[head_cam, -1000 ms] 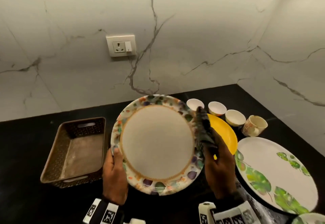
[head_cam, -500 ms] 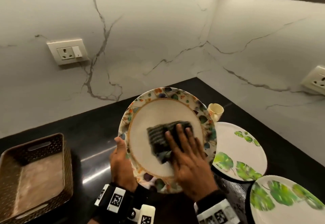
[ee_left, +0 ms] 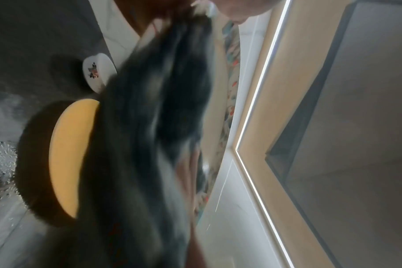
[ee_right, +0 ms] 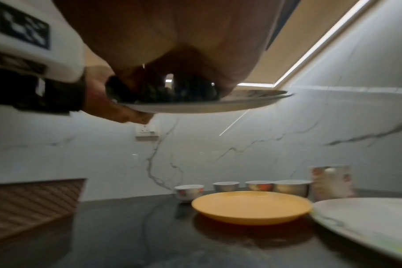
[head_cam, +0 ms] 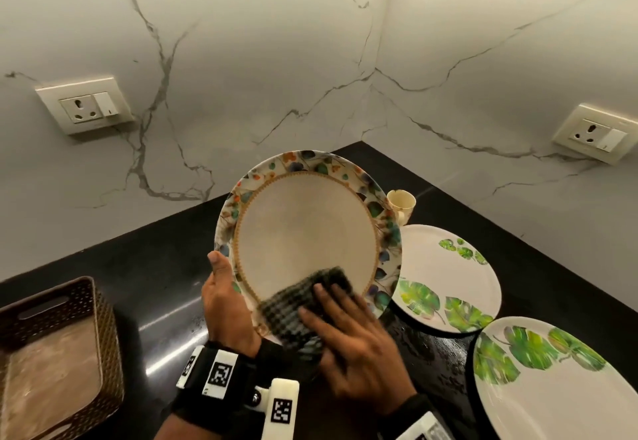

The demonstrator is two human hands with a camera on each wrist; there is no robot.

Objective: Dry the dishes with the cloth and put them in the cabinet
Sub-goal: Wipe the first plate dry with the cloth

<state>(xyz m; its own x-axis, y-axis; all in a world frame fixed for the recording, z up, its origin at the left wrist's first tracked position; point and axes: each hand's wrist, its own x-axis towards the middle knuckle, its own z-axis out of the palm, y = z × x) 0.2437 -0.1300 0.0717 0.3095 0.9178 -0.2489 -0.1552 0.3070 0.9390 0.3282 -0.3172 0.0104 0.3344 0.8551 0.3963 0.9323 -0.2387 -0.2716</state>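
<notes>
Holding the floral-rimmed plate [head_cam: 303, 229] up off the black counter [head_cam: 148, 267], your left hand [head_cam: 226, 305] grips its left edge, thumb lying along the rim on top and fingers [ee_right: 135, 116] curled under it, as the right wrist view shows. Your right hand [head_cam: 359, 346] lies flat on the checked cloth [head_cam: 300, 305], fingers straight and slightly spread, pressing it against the lower part of the plate's face near the rim. The cloth is bunched under your palm and blurred in the left wrist view.

On the counter to your right sit two white plates with green leaf prints [head_cam: 448, 277] [head_cam: 559, 377], the nearer one cut off by the frame edge. A cream mug [head_cam: 401, 202] stands just behind the held plate. From the right wrist view you can see a yellow plate [ee_right: 251, 206] resting below the held plate, with a row of small bowls [ee_right: 241, 187] behind it by the marble wall. A brown woven basket [head_cam: 51, 353] sits well apart on your left. Two wall sockets [head_cam: 84, 105] [head_cam: 595, 134] are set into the marble.
</notes>
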